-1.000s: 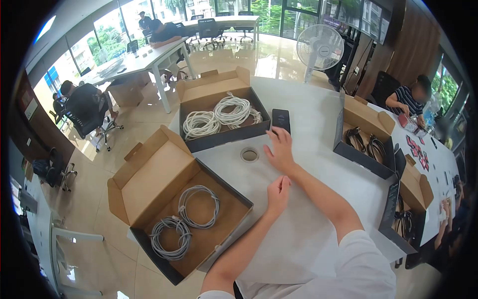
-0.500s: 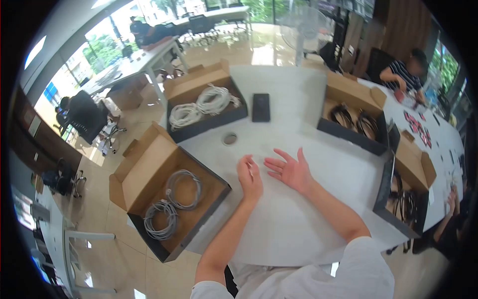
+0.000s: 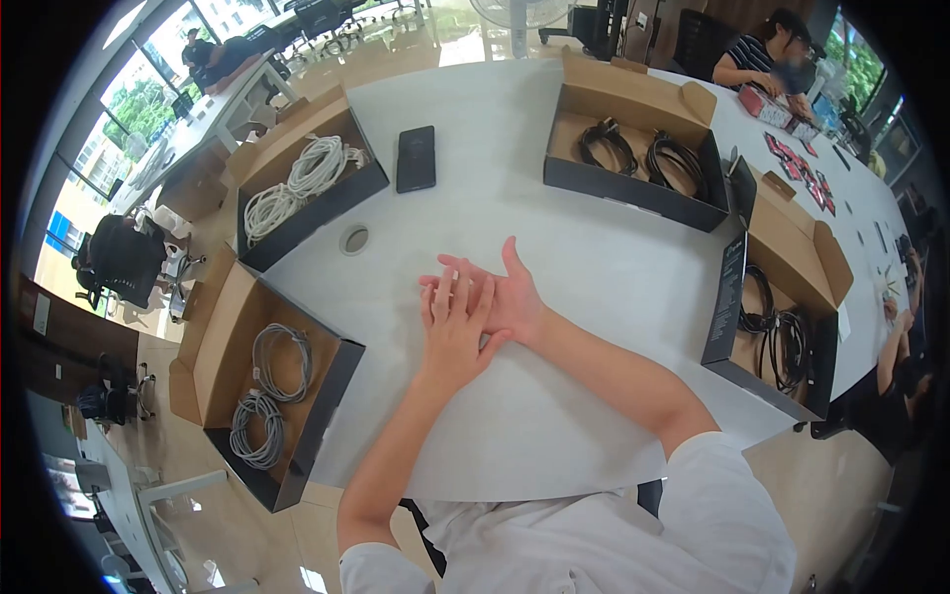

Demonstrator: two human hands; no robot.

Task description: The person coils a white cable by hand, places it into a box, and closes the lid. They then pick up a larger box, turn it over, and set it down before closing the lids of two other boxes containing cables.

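Observation:
Over the white table, my left hand lies across the palm of my right hand. The left fingers are stretched out and a little apart, back of the hand up. My right hand is palm up with its thumb spread; its fingers are partly covered by the left. I see nothing held in either. Beyond them lies a black phone-like slab. To the left, an open box holds coiled grey cables, and another farther off holds white cables. Black cables sit in a box at the far right.
A nearer right-hand box also holds black cables. A round hole is set in the tabletop. Red packets lie on the right part, where a person in a striped top sits. Another person's arm shows at the right edge.
My hands were apart; now the left one rests across the right palm, its fingers straightened. The view has shifted, so the boxes and slab appear farther left and higher.

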